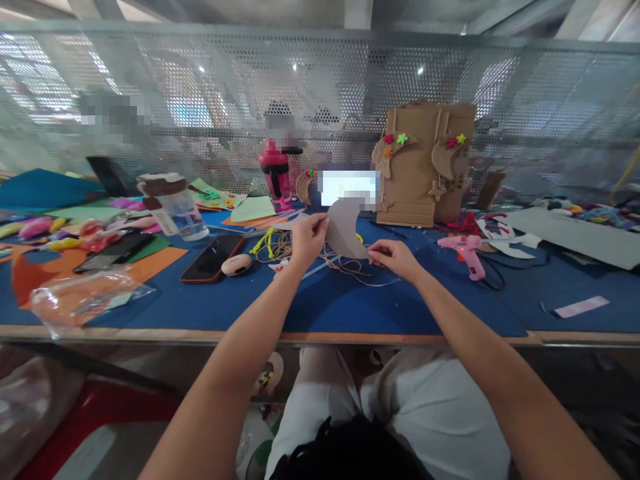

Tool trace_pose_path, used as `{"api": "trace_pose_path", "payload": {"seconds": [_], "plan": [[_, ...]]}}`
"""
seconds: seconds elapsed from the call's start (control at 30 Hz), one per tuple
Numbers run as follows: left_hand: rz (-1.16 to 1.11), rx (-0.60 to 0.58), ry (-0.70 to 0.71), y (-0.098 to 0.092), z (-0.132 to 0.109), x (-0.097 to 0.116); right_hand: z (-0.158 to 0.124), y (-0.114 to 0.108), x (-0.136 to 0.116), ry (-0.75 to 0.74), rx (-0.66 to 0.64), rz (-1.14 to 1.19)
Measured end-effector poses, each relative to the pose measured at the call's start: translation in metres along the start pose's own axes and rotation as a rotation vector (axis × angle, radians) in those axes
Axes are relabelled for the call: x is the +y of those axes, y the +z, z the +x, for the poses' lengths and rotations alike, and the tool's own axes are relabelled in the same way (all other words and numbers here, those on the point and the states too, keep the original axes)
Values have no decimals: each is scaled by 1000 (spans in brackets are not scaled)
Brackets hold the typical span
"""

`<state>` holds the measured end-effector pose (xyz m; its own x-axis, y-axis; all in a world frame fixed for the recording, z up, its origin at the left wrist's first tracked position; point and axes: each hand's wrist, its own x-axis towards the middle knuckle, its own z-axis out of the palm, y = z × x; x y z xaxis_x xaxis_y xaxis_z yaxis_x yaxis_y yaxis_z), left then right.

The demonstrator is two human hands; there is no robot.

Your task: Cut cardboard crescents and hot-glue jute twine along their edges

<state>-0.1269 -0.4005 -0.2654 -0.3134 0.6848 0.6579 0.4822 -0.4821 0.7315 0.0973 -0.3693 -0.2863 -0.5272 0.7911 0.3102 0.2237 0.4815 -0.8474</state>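
Gripping a grey card crescent [346, 228] with both hands, held up off the table just above the blue mat [320, 313]. Left hand [309, 240] closed in a pinch on the crescent's left edge; right hand [395, 259] also closed, fingertips [376, 252] pinching near its lower tip. Jute twine [345, 265] lies in loose loops on the mat directly below, running toward the right hand (can't tell if any strand is caught in those fingers). Yellow cord [265, 243] sits just left of it.

Left of the hands: black phone in an orange case [213, 258], beside a cream oval case [237, 265], plus an orange sheet [150, 261] and a clear plastic bag [85, 300] near the table edge. Behind: clear bottle [175, 210] and pink bottle [277, 175].

Right of the hands: pink glue gun [465, 252] lying on the mat, cable trailing off behind it. Further back stands a cardboard panel [407, 167] with foam flowers and crescent cut-outs attached. Large grey card sheet [570, 237] at far right.
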Motion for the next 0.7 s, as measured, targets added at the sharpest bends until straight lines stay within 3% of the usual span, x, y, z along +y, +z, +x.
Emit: {"api": "trace_pose_path", "payload": {"seconds": [0.17,0.33,0.47,0.7], "plan": [[-214,-87,-153,10,-2,-1,-3,-2,4,-9,77,16],[-422,-305,-347,20,-12,7,-2,-1,5,-61,179,-3],[-498,-441,-437,28,-23,13,-2,2,4,-81,182,-12],[-573,-433,-490,34,-27,12,-2,2,7,-66,139,-114]]}}
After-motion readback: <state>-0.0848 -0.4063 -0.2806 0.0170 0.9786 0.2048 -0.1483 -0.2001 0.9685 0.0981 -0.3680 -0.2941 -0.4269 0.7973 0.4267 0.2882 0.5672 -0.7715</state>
